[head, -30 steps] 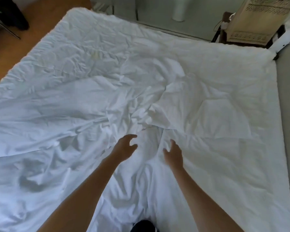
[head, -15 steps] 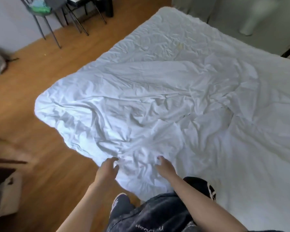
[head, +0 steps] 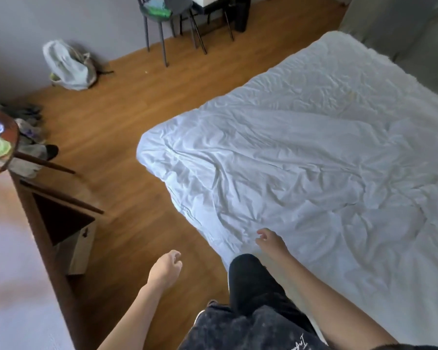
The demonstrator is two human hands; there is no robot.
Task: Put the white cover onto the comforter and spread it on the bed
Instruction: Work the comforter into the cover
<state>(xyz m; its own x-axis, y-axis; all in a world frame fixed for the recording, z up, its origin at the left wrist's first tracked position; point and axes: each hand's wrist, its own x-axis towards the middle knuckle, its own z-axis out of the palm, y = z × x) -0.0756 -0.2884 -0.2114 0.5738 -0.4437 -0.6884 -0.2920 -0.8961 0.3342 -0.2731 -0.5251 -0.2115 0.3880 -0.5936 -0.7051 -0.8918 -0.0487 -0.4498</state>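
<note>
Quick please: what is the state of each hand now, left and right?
Left hand: open, fingers loosely curled, holding nothing, over the floor.
Right hand: open, fingers loosely curled, no grip on the white cover, above its near edge.

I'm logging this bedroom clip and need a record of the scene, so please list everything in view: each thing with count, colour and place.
Comforter in cover: one, white, creased, spread over the bed at right.
Floor: one, brown wood, centre and left.
Chair: one, dark grey frame, something green on its seat, by the far wall.
Bag: one, pale, on the floor against the wall, upper left.
Black bottle: one, on the floor at top, beside thin black legs.
Wooden furniture: dark brown, left edge, blurred.
Clothes pile: grey and dark, on the floor at left.
Left hand: one, loosely curled, empty, over the floor.
Right hand: one, loosely curled, empty, at the comforter's near edge.
</note>
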